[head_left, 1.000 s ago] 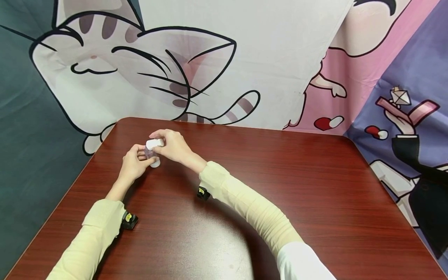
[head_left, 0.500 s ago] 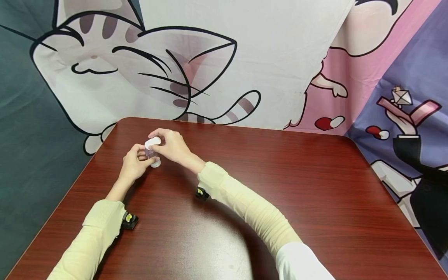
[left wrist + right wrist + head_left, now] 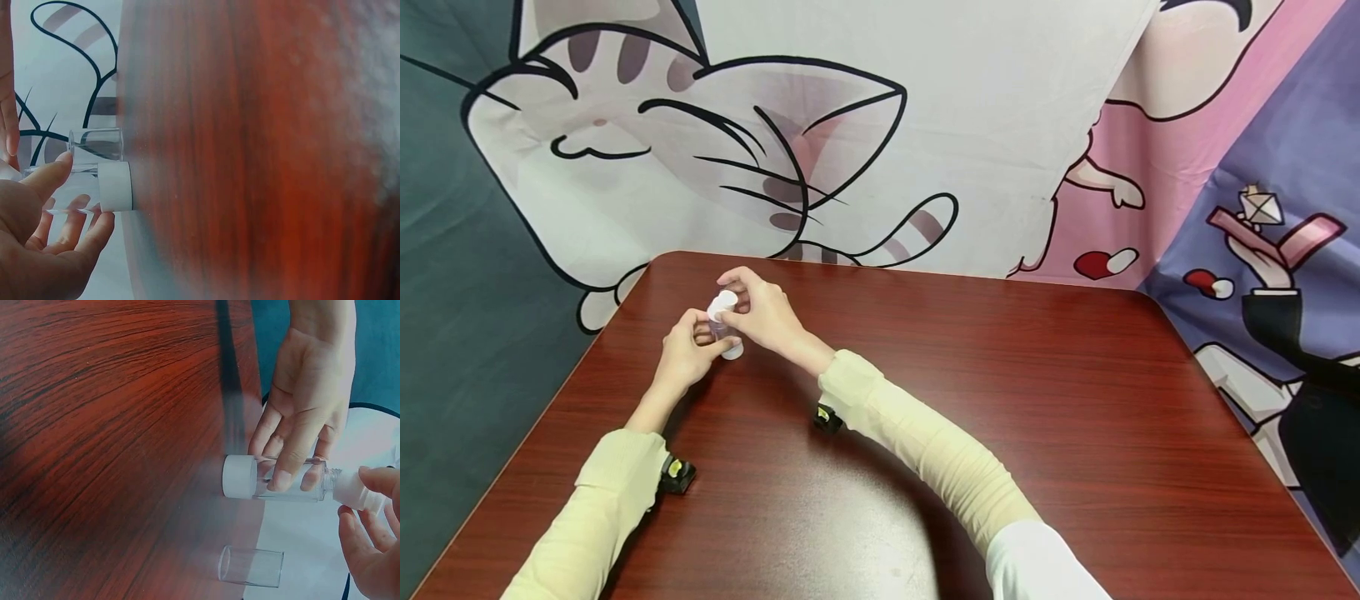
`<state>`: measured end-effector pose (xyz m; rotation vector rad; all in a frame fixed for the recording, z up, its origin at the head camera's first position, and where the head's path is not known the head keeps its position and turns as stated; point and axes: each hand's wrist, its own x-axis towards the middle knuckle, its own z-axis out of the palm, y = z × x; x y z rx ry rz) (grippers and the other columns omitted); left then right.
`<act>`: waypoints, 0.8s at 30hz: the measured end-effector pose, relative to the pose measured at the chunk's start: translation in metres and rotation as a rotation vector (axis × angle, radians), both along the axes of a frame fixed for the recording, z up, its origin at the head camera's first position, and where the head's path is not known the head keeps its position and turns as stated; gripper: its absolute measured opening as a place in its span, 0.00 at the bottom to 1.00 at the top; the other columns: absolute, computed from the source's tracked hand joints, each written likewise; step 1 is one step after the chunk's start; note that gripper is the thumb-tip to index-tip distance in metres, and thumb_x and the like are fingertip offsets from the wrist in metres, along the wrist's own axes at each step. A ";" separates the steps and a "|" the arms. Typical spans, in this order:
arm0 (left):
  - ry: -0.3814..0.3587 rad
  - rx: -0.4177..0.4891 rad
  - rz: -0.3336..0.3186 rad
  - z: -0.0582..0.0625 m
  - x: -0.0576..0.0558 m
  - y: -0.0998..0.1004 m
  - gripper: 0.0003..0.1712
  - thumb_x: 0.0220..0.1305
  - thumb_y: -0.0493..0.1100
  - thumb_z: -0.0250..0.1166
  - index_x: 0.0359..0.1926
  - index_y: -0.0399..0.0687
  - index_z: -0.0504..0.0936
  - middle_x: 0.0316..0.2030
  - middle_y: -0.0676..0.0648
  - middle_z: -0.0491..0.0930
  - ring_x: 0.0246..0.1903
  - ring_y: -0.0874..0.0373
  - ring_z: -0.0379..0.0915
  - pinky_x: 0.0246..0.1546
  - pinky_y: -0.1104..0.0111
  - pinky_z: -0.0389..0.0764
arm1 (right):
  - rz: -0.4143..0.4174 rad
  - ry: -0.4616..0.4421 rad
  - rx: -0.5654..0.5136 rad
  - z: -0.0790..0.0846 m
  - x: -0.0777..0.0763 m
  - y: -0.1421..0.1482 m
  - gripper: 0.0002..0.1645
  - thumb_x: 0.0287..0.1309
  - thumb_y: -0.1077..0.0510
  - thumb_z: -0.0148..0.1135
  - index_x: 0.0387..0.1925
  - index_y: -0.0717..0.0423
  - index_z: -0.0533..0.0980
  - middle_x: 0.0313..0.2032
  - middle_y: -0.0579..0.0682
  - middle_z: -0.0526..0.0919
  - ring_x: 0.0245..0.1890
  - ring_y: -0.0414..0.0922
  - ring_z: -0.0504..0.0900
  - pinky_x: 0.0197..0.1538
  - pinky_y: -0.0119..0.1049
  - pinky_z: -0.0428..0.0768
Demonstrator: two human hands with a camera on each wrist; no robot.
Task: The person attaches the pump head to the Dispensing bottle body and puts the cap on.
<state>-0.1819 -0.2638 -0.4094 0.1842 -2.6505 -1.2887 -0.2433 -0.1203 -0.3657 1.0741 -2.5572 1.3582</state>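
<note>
Head: bottle [image 3: 722, 328] was upright near the far left corner of the table [image 3: 1000, 400]. Left hand [image 3: 687, 350] was clamped on its body; right hand [image 3: 767, 317] pinched the white cap [image 3: 722, 305]. Left wrist: thumb and fingers gripped either side of the clear body, white base [image 3: 115, 186] below. Right wrist: cap sat between right thumb and fingers, threaded neck [image 3: 331, 479] showing beneath. Clear cylinder [image 3: 259, 567] stood upright, apart from the bottle.

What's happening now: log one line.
left hand: holds clear bottle | right hand: grips white top | clear cylinder: apart from bottle
</note>
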 end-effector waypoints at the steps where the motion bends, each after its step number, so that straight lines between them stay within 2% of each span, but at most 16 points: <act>1: -0.001 -0.004 0.001 0.000 0.000 0.000 0.27 0.58 0.40 0.70 0.51 0.32 0.67 0.50 0.28 0.79 0.50 0.39 0.78 0.32 0.91 0.67 | -0.003 -0.009 -0.010 -0.001 0.000 0.000 0.25 0.54 0.61 0.69 0.53 0.54 0.71 0.48 0.50 0.84 0.38 0.36 0.83 0.41 0.15 0.75; 6: 0.005 -0.009 0.007 -0.002 -0.001 0.000 0.27 0.58 0.40 0.69 0.51 0.32 0.67 0.50 0.29 0.79 0.50 0.39 0.78 0.32 0.90 0.67 | -0.020 -0.033 -0.041 -0.005 -0.002 -0.002 0.24 0.54 0.61 0.69 0.53 0.54 0.72 0.48 0.50 0.84 0.39 0.37 0.83 0.41 0.15 0.75; 12: 0.016 -0.007 0.001 -0.004 -0.003 -0.002 0.26 0.58 0.38 0.69 0.51 0.31 0.67 0.50 0.29 0.79 0.50 0.39 0.78 0.31 0.92 0.66 | 0.002 -0.031 -0.046 -0.006 -0.003 -0.004 0.20 0.56 0.61 0.67 0.52 0.54 0.75 0.50 0.50 0.83 0.41 0.39 0.84 0.42 0.16 0.76; 18: 0.026 -0.006 -0.009 -0.004 -0.003 -0.002 0.26 0.58 0.38 0.69 0.52 0.31 0.67 0.50 0.29 0.79 0.50 0.38 0.78 0.32 0.92 0.66 | 0.025 -0.046 -0.028 -0.007 -0.003 -0.005 0.21 0.58 0.61 0.66 0.54 0.53 0.76 0.50 0.48 0.83 0.41 0.36 0.84 0.42 0.15 0.74; 24: 0.020 -0.007 -0.010 -0.003 -0.002 -0.002 0.27 0.58 0.39 0.69 0.52 0.31 0.66 0.51 0.28 0.78 0.50 0.38 0.79 0.33 0.90 0.67 | 0.045 -0.049 -0.043 -0.007 -0.002 -0.007 0.23 0.59 0.62 0.64 0.56 0.53 0.74 0.53 0.49 0.82 0.45 0.39 0.84 0.43 0.14 0.74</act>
